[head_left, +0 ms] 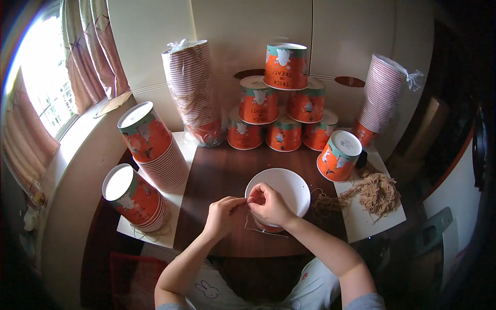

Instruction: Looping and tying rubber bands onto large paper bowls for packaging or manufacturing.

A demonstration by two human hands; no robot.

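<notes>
A paper bucket (297, 187) with a white inside stands mouth up in front of me on the table. At its near left rim my left hand (222, 216) and my right hand (272, 207) meet, fingertips pinched together. A thin cord (247, 223) hangs from under the fingers and trails along the tabletop in front of the bucket. Both hands seem to grip this cord, though the spot between the fingertips is mostly hidden. My right wrist crosses the bucket's near edge.
Upside-down orange buckets (285, 67) form a pyramid at the back. Wrapped bucket stacks (188, 85) (383, 95) flank it. More stacks (165, 168) (139, 199) stand at left. Tangled tan twine (380, 196) lies at right, beside a single upturned bucket (338, 157).
</notes>
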